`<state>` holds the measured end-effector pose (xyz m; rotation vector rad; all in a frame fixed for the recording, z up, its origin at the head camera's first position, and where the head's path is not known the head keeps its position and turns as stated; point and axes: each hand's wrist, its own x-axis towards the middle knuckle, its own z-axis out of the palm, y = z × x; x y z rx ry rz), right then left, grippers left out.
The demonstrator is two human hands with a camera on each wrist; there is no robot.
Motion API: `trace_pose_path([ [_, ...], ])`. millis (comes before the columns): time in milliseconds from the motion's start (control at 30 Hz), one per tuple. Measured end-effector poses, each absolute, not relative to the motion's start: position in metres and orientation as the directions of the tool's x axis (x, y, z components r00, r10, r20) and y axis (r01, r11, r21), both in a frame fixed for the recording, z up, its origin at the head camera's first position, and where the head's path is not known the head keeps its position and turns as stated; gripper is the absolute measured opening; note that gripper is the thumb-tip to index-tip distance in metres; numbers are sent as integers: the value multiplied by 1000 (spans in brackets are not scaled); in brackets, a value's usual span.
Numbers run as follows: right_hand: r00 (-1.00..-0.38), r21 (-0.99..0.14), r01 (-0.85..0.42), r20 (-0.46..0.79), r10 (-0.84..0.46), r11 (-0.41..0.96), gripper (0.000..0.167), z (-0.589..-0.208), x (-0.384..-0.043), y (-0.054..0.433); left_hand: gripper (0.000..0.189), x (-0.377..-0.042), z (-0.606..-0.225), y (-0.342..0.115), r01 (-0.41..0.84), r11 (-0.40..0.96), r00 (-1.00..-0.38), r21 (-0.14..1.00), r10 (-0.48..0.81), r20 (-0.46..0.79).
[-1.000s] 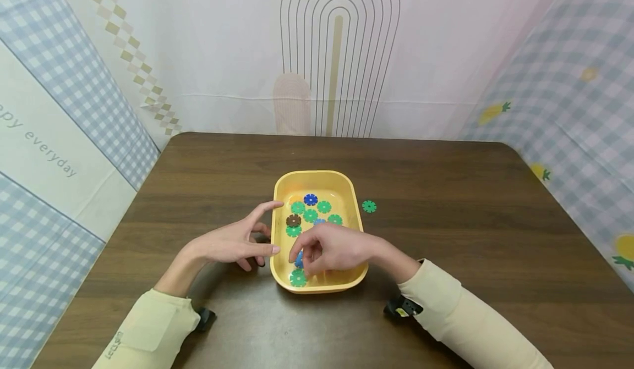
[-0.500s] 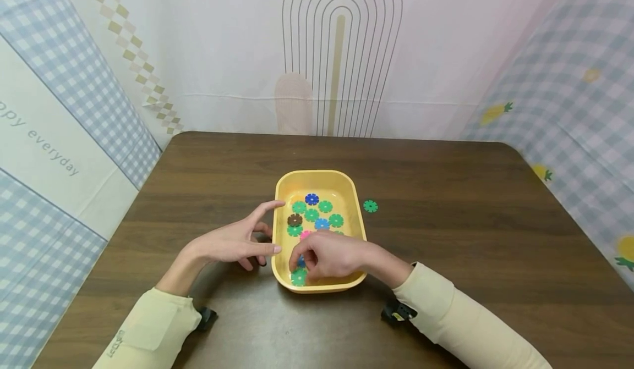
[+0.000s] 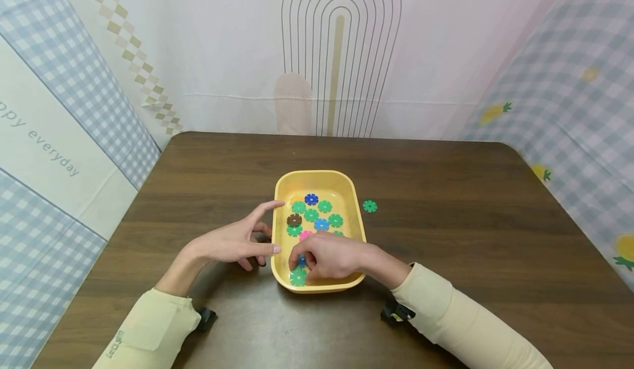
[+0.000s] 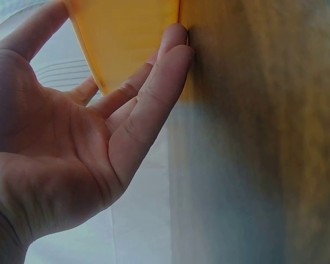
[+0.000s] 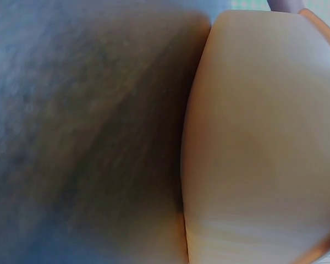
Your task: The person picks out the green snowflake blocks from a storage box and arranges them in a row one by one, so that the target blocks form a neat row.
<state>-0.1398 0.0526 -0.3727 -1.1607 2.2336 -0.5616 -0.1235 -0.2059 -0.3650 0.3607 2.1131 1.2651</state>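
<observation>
A yellow tray (image 3: 323, 181) on the table holds several notched plastic discs in green, blue, pink and brown. My left hand (image 3: 225, 242) is at the tray's left side, thumb and index finger extended to the rim; the left wrist view shows its fingers loosely bent alongside the yellow wall (image 4: 121, 44). Inside the tray's near half, my right hand (image 3: 334, 254) curls downward, thumb and index finger right at a green disc (image 3: 298, 277). A blue disc (image 3: 301, 260) shows partly under that hand. I cannot tell whether its fingertips pinch a disc. Tray wall (image 5: 264, 137) fills much of the right wrist view.
One green disc (image 3: 369, 206) lies on the wooden table (image 3: 436, 204) right of the tray. Farther in the tray are a dark blue disc (image 3: 311, 199), a brown disc (image 3: 294, 220) and a pink disc (image 3: 305, 235). Patterned curtains (image 3: 223, 55) hang behind the table.
Since one second ago my right hand has shifted slightly toward me inside the tray, uncovering the pink disc and more of a light blue one. My left hand keeps its place.
</observation>
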Motion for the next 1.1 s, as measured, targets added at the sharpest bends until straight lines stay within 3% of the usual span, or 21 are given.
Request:
trace_pose_path([
  [300,-463,-578,-616,-283,-840,535,24,-372,-138,52,94,-123,-365,-206,-79,497,-759,864,532,-375],
  [667,-395,-611,-655,-225,-891,445,26,-374,-138,53,93,-123,-366,-206,-78,494,-758,866,535,-374],
  [1100,-375,-700,-577,-231,-898,421,25,-373,-138,57,93,-123,-366,-206,-74,500,-761,863,531,-373],
])
